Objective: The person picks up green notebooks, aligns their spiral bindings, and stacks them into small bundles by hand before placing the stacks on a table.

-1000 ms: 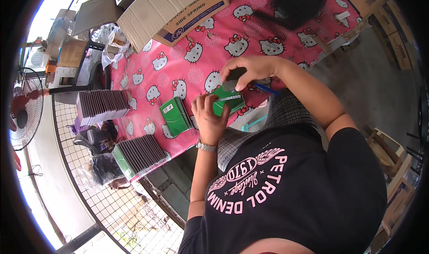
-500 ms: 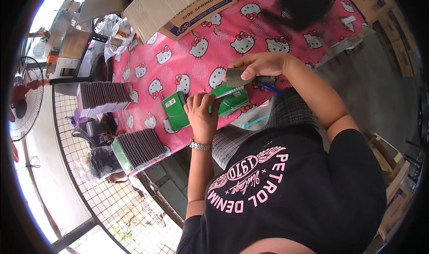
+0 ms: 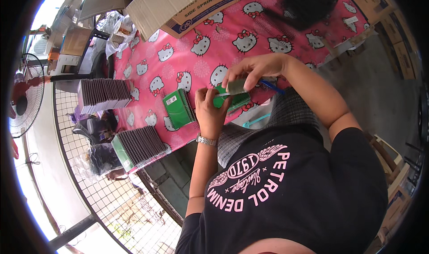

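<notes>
A green spiral notebook [image 3: 178, 108] lies on the pink cloth, left of my left hand. My left hand [image 3: 210, 111] is closed, with fingers and thumb on a thin white edge, seemingly of a small notebook. Between my hands is a dark olive-green piece like a cover or card [image 3: 237, 86], pinched by my right hand [image 3: 259, 69]. Whether that piece is joined to the white edge I cannot tell. Under both hands lies another green notebook [image 3: 239, 101], partly hidden. Beside my right hand is a blue pen-like item [image 3: 271, 86].
Two rows of spiral notebooks, one farther back [image 3: 105, 95] and one nearer [image 3: 138, 149], stand at the table's left edge. An open cardboard box [image 3: 196, 12] sits at the back. Black wire coils [image 3: 308, 8] lie far right on the pink tablecloth [image 3: 178, 57]. A fan [image 3: 24, 97] stands left.
My left hand has moved slightly right, uncovering more of the left green notebook. My right hand has brought the olive piece lower, close to my left fingers.
</notes>
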The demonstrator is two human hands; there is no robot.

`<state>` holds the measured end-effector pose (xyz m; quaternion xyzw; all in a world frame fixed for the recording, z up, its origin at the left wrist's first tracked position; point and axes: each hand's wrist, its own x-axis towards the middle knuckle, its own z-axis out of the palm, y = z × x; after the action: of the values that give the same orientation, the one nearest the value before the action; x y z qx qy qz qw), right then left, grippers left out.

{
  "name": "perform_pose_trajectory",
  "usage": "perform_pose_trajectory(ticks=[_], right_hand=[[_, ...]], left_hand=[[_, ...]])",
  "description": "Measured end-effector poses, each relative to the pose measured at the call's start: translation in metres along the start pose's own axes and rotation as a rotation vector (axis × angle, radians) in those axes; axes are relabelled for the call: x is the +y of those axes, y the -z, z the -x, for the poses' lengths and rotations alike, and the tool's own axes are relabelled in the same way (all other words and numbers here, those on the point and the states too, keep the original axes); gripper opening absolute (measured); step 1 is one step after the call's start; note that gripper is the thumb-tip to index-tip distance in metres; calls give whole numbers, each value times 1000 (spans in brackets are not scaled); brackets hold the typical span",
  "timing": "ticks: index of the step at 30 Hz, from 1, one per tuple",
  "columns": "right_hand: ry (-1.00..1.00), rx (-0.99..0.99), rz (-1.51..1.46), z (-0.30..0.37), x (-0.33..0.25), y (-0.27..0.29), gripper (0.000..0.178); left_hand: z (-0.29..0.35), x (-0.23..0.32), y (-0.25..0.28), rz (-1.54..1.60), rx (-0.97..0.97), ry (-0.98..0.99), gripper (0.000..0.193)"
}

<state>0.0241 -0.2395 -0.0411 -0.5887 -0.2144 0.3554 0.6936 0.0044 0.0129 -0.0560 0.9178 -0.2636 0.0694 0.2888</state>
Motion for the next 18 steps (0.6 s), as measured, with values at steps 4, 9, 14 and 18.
perform_pose_trajectory(ticks=[4, 9, 14, 18], right_hand=[[-73, -37, 24, -6, -5, 11, 52], [-148, 16, 89, -18, 0, 20, 54], [-134, 219, 116, -19, -4, 16, 55], [245, 935, 1135, -12, 52, 42, 60]], left_hand=[[-1, -3, 0, 49, -11, -15, 37], [-4, -8, -2, 140, 65, -25, 33], [2, -22, -7, 169, 107, -17, 30], [-4, -12, -8, 141, 132, 47, 27]])
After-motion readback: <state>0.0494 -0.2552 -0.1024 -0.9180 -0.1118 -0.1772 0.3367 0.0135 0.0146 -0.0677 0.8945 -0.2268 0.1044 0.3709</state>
